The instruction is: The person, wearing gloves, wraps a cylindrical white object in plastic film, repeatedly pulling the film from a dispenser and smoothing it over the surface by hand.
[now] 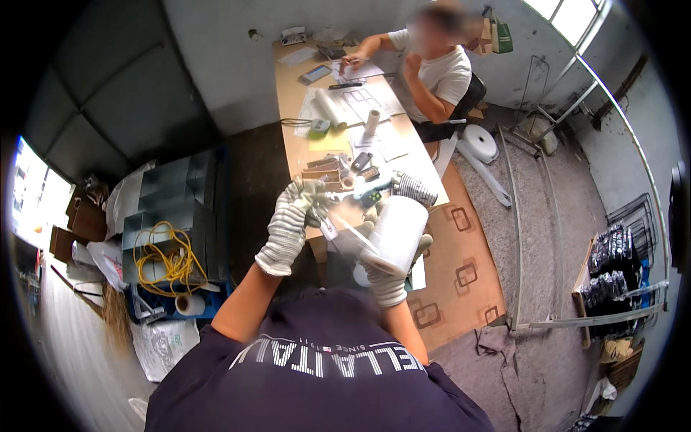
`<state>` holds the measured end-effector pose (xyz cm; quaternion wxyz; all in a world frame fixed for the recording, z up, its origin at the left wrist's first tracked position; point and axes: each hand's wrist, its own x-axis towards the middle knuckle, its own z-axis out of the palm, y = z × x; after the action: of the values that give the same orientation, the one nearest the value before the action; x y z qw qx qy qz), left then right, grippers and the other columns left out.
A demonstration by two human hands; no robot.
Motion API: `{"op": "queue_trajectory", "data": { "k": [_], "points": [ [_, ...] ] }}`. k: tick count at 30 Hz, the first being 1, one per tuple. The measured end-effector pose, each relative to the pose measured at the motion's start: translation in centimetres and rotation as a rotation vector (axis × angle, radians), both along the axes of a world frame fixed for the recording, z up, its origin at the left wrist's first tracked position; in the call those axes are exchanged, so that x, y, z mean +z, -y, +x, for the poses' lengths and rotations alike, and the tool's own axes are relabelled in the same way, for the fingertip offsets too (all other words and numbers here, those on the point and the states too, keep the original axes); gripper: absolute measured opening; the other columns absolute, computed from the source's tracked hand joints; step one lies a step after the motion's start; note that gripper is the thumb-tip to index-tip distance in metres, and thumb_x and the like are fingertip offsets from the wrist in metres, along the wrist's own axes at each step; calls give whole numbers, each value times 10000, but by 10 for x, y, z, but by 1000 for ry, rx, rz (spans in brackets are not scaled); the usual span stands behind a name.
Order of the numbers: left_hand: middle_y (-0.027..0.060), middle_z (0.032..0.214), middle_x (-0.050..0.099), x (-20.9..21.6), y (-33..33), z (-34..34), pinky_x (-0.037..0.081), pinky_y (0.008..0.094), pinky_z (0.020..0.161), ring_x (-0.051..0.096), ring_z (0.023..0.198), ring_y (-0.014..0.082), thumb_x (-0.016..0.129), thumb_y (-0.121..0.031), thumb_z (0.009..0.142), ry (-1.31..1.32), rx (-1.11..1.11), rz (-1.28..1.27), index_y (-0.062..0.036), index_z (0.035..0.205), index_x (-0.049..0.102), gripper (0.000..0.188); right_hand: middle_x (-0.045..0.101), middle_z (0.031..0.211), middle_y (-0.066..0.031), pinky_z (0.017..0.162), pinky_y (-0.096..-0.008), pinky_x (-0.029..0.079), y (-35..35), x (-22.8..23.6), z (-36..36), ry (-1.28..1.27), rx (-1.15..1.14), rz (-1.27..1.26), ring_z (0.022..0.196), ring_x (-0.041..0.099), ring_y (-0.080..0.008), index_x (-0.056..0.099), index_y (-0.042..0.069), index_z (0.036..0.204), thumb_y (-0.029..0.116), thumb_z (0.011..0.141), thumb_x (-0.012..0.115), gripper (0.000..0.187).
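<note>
At the far left of the frame, a coil of yellow cable [167, 261] lies on a set of grey-blue bins [173, 194], with a small roll of tape [190, 304] just below it. Toward the middle, the gloved left hand [294, 216] is raised over the near end of the long wooden table [291, 93], its fingers pinched narrowly on the free end of a clear film strip [353, 234]; what else it grips is too small to tell. That strip runs right and down to a large white roll [396, 234], held just right of centre by the gloved right hand [392, 277], whose fingers wrap around the roll from beneath. Small tools and boxes [345, 173] crowd the table beyond the hands. At upper right, another person in a white shirt [446, 72] sits at the table's far end.
</note>
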<state>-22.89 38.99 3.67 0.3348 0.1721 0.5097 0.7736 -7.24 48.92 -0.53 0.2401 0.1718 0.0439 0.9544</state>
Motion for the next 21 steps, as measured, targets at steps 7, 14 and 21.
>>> {"op": "queue_trajectory", "data": {
  "k": [7, 14, 21],
  "points": [
    [10, 720, 626, -1, 4, -4, 395, 165, 425, 516, 500, 37, 562, -248, 894, -55, -27, -9, -71, 935, 596, 185, 467, 1196, -205, 905, -577, 407, 2, 22, 3, 34, 3, 7, 1057, 484, -381, 323, 70, 1320, 631, 650, 666, 939],
    [-22, 672, 584, 5, 27, -27, 386, 162, 432, 496, 483, 35, 559, -260, 887, -213, -176, -461, -111, 899, 594, 153, 489, 1177, -202, 906, -583, 401, 4, 41, 15, 241, -61, 38, 1069, 490, -379, 354, 86, 1302, 631, 671, 647, 884],
    [37, 956, 616, 8, 36, -30, 458, 229, 802, 565, 884, 100, 558, -120, 890, -655, 280, -256, -39, 1050, 573, 180, 515, 1148, -135, 872, -545, 449, 7, 52, 24, 511, -196, 275, 1010, 529, -326, 368, 86, 1289, 669, 670, 615, 885]
  ]
}}
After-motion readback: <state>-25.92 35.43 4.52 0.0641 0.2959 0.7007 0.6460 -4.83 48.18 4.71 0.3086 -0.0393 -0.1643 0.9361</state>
